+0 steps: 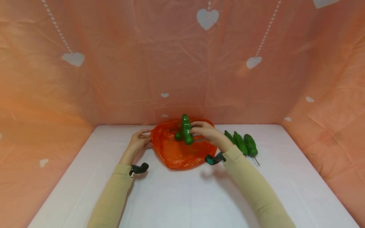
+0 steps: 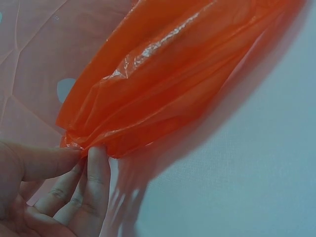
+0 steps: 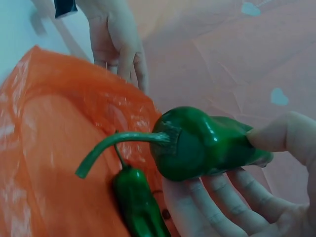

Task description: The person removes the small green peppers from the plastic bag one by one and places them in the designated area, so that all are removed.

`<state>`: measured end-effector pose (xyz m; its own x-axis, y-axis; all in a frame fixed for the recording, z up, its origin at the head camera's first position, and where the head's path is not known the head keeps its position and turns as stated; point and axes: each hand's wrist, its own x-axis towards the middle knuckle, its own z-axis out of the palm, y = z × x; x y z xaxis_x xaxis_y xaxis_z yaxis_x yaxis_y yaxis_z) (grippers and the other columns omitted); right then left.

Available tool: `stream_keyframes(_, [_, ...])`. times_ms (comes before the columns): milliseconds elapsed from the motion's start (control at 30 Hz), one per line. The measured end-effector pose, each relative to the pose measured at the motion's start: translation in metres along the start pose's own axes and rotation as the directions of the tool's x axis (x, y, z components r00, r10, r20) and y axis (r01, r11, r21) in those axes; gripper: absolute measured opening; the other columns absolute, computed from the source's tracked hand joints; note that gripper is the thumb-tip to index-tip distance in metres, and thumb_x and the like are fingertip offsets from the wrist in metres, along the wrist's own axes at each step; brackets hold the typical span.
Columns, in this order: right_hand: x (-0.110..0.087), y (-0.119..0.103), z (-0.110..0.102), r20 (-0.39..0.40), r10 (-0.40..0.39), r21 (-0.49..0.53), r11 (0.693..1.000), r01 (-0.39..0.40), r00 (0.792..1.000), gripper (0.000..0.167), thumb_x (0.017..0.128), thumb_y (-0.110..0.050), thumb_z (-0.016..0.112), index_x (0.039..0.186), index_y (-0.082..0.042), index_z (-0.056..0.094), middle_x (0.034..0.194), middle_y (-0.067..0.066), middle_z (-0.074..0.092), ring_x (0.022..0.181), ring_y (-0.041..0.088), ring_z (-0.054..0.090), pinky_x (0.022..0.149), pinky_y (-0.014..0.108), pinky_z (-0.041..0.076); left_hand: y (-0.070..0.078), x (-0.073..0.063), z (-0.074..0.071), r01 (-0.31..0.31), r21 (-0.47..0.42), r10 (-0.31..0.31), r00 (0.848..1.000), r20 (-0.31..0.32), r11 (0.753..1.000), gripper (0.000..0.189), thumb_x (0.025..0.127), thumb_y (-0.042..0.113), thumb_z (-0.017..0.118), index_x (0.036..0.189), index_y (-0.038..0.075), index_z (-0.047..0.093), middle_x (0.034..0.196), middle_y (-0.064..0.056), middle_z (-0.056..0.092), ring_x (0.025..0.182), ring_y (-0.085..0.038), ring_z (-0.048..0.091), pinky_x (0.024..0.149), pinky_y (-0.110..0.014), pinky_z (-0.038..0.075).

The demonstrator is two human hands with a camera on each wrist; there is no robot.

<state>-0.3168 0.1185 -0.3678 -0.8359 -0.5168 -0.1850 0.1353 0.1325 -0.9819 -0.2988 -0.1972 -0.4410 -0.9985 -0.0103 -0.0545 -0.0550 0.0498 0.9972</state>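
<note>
An orange-red plastic bag (image 1: 182, 158) lies spread with its mouth facing up. At its left side, my left hand (image 1: 138, 141) pinches the bag's rim (image 2: 91, 143) between thumb and fingers. Over the mouth, my right hand (image 1: 206, 131) holds a green pepper (image 1: 186, 129) between the thumb and the fingers beneath it. A curved stem (image 3: 118, 143) sticks out from that pepper in the right wrist view. Inside the bag sits another green pepper (image 3: 138, 202), partly covered by the held one in the head view.
Right of the bag, several green peppers (image 1: 251, 145) lie side by side on the white table (image 1: 176, 199), some partly behind my right forearm. An orange cloth (image 1: 182, 69) with white hearts hangs behind the table and on both sides.
</note>
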Motion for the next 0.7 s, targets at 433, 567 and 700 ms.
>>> stream_keyframes(433, [-0.018,0.004,-0.029,-0.009,0.013,-0.100,0.995,-0.014,1.000,0.053,0.093,-0.012,0.056,0.139,0.004,0.038,0.121,0.019,0.052,0.106,0.033,0.056,0.091,0.045,0.050,0.002,0.002,0.001,-0.003,0.026,0.003,1.000,-0.013,1.000,0.042,0.093,-0.006,0.054,0.134,-0.004,0.047,0.092,-0.010,0.063,0.069,-0.014,0.064,0.072,-0.037,0.058])
stream_keyframes(567, [-0.021,0.005,-0.035,-0.020,0.029,-0.124,0.992,-0.031,0.999,0.053,0.093,-0.013,0.056,0.140,0.003,0.038,0.127,0.021,0.048,0.108,0.033,0.054,0.091,0.045,0.050,0.002,0.001,0.002,-0.001,0.022,0.001,1.000,-0.012,1.000,0.042,0.092,-0.006,0.055,0.134,-0.004,0.048,0.091,-0.009,0.064,0.068,-0.015,0.064,0.071,-0.037,0.058])
stream_keyframes(700, [-0.027,0.005,-0.040,-0.011,0.025,-0.116,0.993,-0.027,1.000,0.052,0.094,-0.013,0.056,0.140,0.002,0.038,0.127,0.020,0.050,0.109,0.033,0.055,0.092,0.045,0.049,0.001,0.000,0.002,-0.002,0.020,0.002,1.000,-0.010,1.000,0.042,0.092,-0.006,0.054,0.134,-0.005,0.047,0.090,-0.009,0.064,0.067,-0.013,0.064,0.071,-0.036,0.058])
